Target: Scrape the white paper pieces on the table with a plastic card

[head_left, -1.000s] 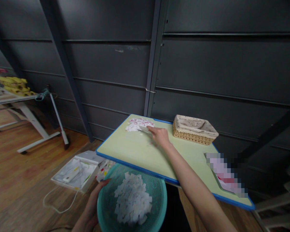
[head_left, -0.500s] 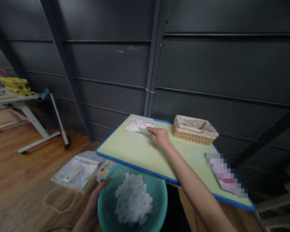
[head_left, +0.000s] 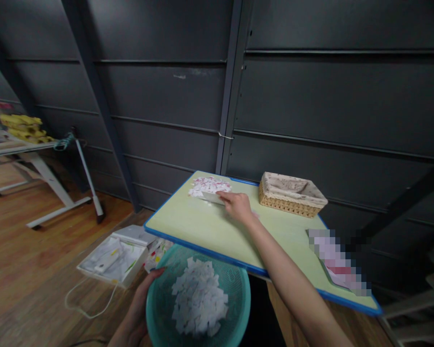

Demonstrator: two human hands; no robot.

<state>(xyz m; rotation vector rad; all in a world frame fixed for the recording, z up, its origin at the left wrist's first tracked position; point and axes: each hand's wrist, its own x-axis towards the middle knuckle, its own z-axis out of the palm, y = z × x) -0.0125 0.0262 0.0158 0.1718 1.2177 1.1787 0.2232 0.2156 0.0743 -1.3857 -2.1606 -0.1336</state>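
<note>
My left hand (head_left: 143,295) is closed on the left rim of a teal mesh plastic basket (head_left: 240,313), held below the table's front edge. White torn paper scraps (head_left: 200,299) are heaped inside it. Over the pale yellow, blue-edged table (head_left: 188,219) reaches my right hand (head_left: 237,207), fingers closed on a thin, flat, whitish card-like piece (head_left: 211,197). The card lies low along the near side of a spread of white and pink paper scraps (head_left: 210,184). Whether it is a card or a scraper I cannot tell.
A cloth-lined wicker basket (head_left: 289,200) stands at the table's back right. A blurred-out flat item (head_left: 334,262) lies at the right edge. On the floor to the left are an opened white box (head_left: 112,258) and a white cord. A white-legged table (head_left: 45,176) stands farther left.
My right hand and the card have shifted slightly left, along the near edge of the scraps. My left hand and the teal basket stay in place.
</note>
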